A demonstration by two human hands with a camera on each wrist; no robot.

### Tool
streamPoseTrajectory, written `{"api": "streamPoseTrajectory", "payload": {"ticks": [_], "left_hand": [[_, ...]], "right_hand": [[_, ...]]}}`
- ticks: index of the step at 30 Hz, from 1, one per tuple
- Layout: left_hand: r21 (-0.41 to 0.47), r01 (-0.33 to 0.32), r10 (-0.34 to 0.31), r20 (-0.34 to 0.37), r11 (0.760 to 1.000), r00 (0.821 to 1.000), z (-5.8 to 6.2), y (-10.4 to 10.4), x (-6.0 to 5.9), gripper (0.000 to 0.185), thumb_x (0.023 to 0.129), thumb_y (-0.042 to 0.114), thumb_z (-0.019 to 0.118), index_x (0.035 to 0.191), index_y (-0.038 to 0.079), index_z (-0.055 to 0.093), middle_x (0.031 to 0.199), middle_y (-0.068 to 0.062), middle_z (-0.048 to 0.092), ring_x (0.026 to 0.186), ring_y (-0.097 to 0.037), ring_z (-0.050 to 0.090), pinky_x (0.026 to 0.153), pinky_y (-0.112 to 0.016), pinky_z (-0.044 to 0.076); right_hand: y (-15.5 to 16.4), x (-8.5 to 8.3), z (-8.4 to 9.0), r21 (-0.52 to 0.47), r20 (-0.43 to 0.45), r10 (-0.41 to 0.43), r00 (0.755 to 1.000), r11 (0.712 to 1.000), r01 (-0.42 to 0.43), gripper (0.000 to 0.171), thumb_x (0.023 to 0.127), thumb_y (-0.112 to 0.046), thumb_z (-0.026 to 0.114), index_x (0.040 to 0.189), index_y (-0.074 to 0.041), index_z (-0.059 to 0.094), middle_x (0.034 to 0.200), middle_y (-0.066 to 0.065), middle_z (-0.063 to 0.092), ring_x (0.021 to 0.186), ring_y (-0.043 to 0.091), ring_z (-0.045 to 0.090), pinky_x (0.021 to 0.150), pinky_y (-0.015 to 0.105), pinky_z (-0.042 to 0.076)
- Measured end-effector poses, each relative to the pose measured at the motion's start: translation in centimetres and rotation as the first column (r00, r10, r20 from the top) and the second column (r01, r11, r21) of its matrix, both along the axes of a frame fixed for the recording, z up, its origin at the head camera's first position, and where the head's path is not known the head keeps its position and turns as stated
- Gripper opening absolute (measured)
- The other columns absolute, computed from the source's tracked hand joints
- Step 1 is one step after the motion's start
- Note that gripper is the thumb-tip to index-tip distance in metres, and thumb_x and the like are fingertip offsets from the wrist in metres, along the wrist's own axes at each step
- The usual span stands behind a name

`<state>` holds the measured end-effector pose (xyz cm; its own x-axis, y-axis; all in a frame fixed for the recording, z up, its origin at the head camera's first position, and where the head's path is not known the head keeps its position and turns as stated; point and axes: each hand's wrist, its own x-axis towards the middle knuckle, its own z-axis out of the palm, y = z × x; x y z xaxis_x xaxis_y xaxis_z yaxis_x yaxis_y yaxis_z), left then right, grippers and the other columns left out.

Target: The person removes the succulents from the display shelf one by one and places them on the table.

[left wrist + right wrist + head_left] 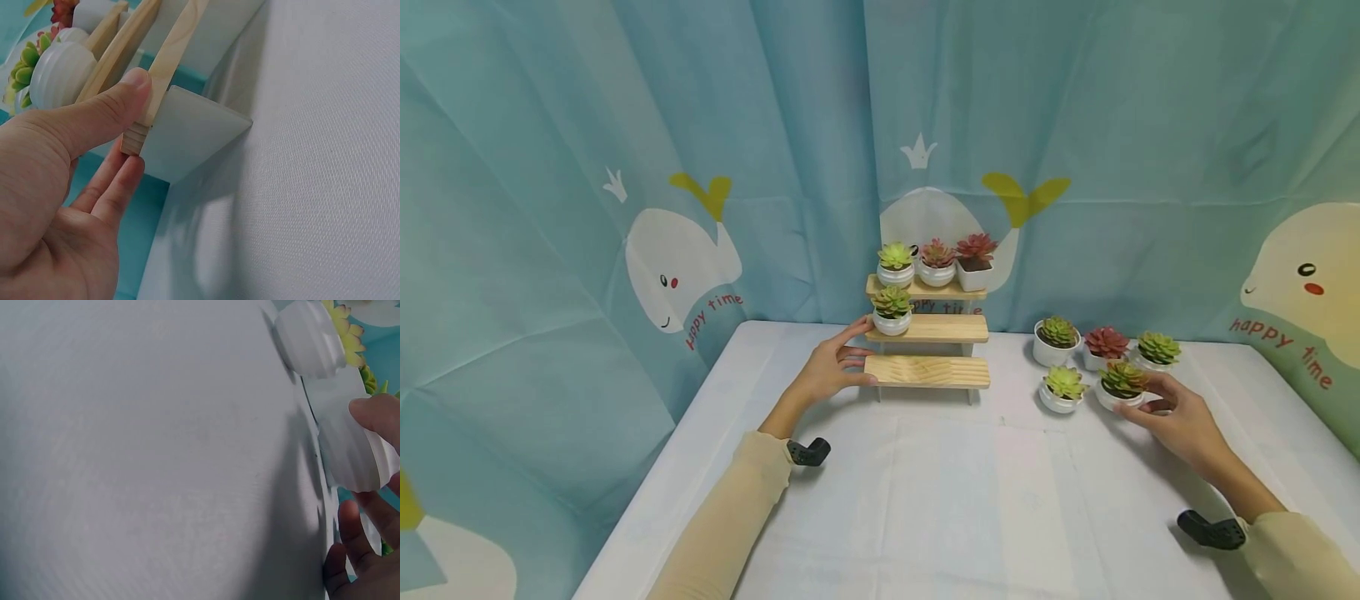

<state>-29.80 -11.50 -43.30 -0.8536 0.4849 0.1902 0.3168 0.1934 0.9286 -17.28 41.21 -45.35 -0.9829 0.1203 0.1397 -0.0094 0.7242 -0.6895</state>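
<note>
A three-tier wooden plant stand (927,333) sits at the back of a white table (925,500), and the person's left hand (827,371) grips the left end of its lowest shelf, thumb on top and fingers curled beneath. Right of the stand, the right hand (1176,417) pinches a ribbed white pot holding a green and reddish succulent (1122,383) between thumb and fingers, the pot standing on the table. Four more potted succulents cluster just beside that pot, and four others stand on the stand's upper two shelves.
</note>
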Motion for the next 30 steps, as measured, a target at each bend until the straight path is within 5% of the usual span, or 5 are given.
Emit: {"api": "streamPoseTrajectory", "payload": {"ticks": [12, 17, 21, 30], "left_hand": [[0.01, -0.002, 0.002, 0.014, 1.0, 1.0, -0.02, 0.02, 0.01, 0.087, 0.083, -0.004, 0.083, 0.158, 0.013, 0.042, 0.169, 0.006, 0.025, 0.131, -0.033, 0.057, 0.108, -0.048, 0.051], [0.006, -0.001, 0.001, 0.008, 1.0, 1.0, 0.24, -0.07, 0.13, 0.088, 0.083, -0.004, 0.083, 0.158, 0.011, 0.041, 0.169, 0.004, 0.025, 0.131, -0.034, 0.057, 0.108, -0.046, 0.051], [-0.003, -0.001, 0.001, 0.006, 1.0, 1.0, 0.29, -0.1, 0.13, 0.088, 0.083, -0.003, 0.084, 0.159, 0.012, 0.041, 0.169, 0.004, 0.025, 0.131, -0.034, 0.057, 0.107, -0.044, 0.052], [-0.004, 0.0, 0.0, -0.004, 1.0, 1.0, 0.14, -0.05, 0.07, 0.089, 0.082, -0.003, 0.084, 0.159, 0.011, 0.04, 0.169, 0.003, 0.025, 0.131, -0.034, 0.057, 0.106, -0.044, 0.053]], "right_hand": [[0.26, -0.25, -0.56, 0.031, 0.047, 0.006, 0.999, 0.999, -0.007, 0.082, 0.095, -0.038, 0.076, 0.15, 0.009, 0.038, 0.139, 0.038, 0.049, 0.083, -0.017, 0.046, 0.063, 0.012, 0.048], [0.27, -0.32, -0.38, 0.031, 0.08, 0.009, 0.997, 0.999, -0.011, 0.084, 0.097, -0.04, 0.073, 0.151, 0.01, 0.034, 0.139, 0.04, 0.049, 0.099, 0.021, 0.065, 0.064, 0.01, 0.046], [0.29, -0.41, -0.32, 0.016, 0.099, 0.014, 0.995, 1.0, -0.015, 0.085, 0.098, -0.04, 0.072, 0.152, 0.011, 0.031, 0.137, 0.04, 0.05, 0.113, 0.048, 0.059, 0.065, 0.009, 0.044], [0.42, -0.41, -0.31, 0.013, 0.126, 0.017, 0.992, 1.0, -0.019, 0.087, 0.098, -0.042, 0.07, 0.154, 0.011, 0.028, 0.136, 0.039, 0.051, 0.111, 0.039, 0.059, 0.067, 0.012, 0.046]]}}
